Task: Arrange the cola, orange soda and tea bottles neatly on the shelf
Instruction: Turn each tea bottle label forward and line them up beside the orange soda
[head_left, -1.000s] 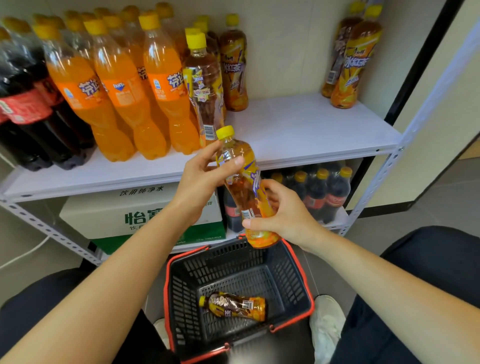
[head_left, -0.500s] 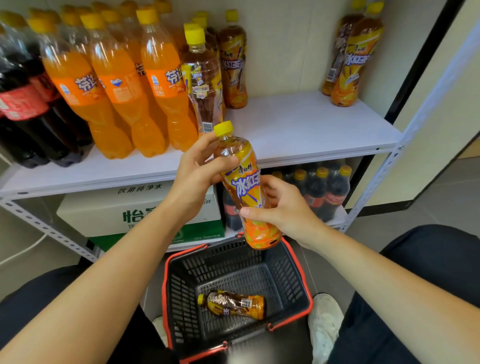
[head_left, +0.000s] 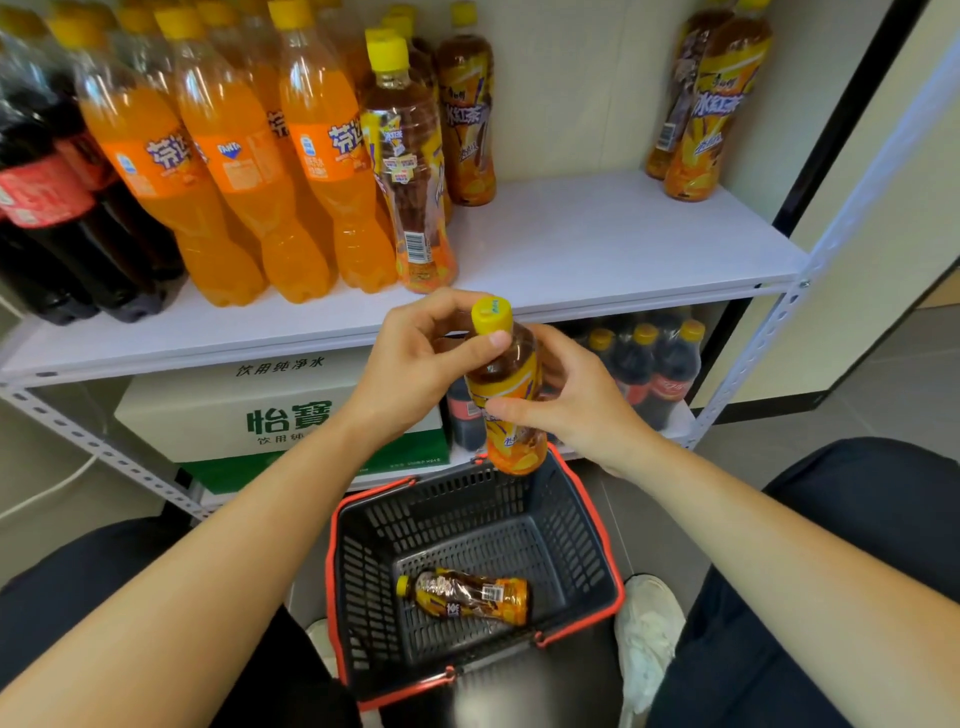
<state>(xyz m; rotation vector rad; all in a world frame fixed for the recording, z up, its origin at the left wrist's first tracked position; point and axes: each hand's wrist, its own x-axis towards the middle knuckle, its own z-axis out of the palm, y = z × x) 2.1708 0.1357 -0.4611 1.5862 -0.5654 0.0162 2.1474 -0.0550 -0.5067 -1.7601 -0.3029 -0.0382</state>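
Observation:
I hold a tea bottle (head_left: 511, 395) with a yellow cap upright in front of the white shelf (head_left: 597, 244), just below its front edge. My left hand (head_left: 415, 364) grips its neck and shoulder under the cap. My right hand (head_left: 576, 400) wraps round its middle from the right. On the shelf stand cola bottles (head_left: 47, 208) at the far left, orange soda bottles (head_left: 234, 171) beside them, then tea bottles (head_left: 410, 166). Two more tea bottles (head_left: 711, 104) stand at the back right. Another tea bottle (head_left: 467, 597) lies in the basket.
A dark basket with a red rim (head_left: 613, 587) sits on the floor between my knees. The lower shelf holds a water carton (head_left: 280, 410) and small cola bottles (head_left: 654, 369). The shelf's metal upright (head_left: 753, 353) slants down on the right.
Both hands turned the held tea bottle more upright and shifted it slightly right. My left fingers moved higher, round the neck near the cap.

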